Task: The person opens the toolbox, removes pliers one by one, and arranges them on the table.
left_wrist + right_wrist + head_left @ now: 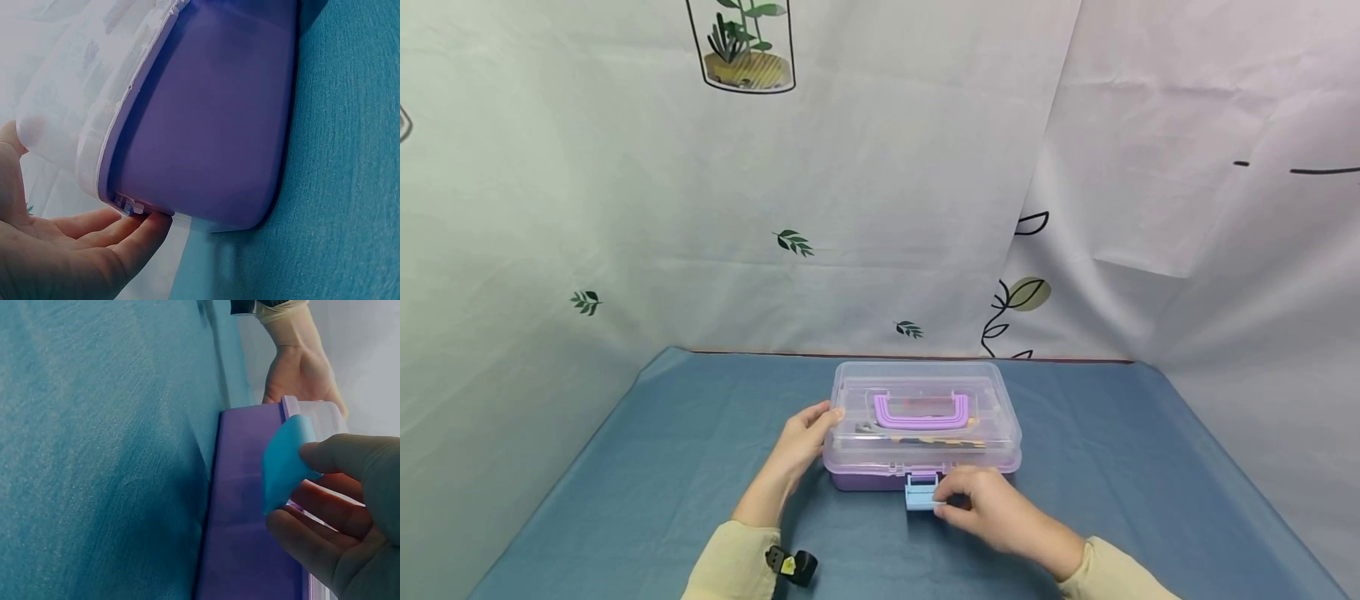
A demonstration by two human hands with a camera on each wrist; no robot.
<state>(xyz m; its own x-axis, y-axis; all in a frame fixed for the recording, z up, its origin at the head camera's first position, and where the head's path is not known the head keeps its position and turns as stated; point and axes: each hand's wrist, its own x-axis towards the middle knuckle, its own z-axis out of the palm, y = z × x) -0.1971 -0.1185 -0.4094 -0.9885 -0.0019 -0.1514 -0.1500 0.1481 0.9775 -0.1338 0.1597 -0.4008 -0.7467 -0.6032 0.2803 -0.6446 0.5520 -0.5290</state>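
Observation:
A storage box [917, 454] with a clear lid and a purple base stands on the blue cloth, its lid down. A purple carrying handle [921, 422] lies flat on the lid. My left hand [801, 443] holds the box's left end, thumb on the lid and fingers against the side by the rim, as the left wrist view shows. At the front, my right hand [981, 504] pinches a light blue latch [287, 462] between thumb and fingers. The latch is tilted outward from the purple front wall. Blurred long, thin things show through the lid.
Blue cloth [700, 467] covers the table. A pale printed curtain [880, 183] rises behind its far edge and along both sides. A black strap with a small device [792, 565] sits on the left sleeve.

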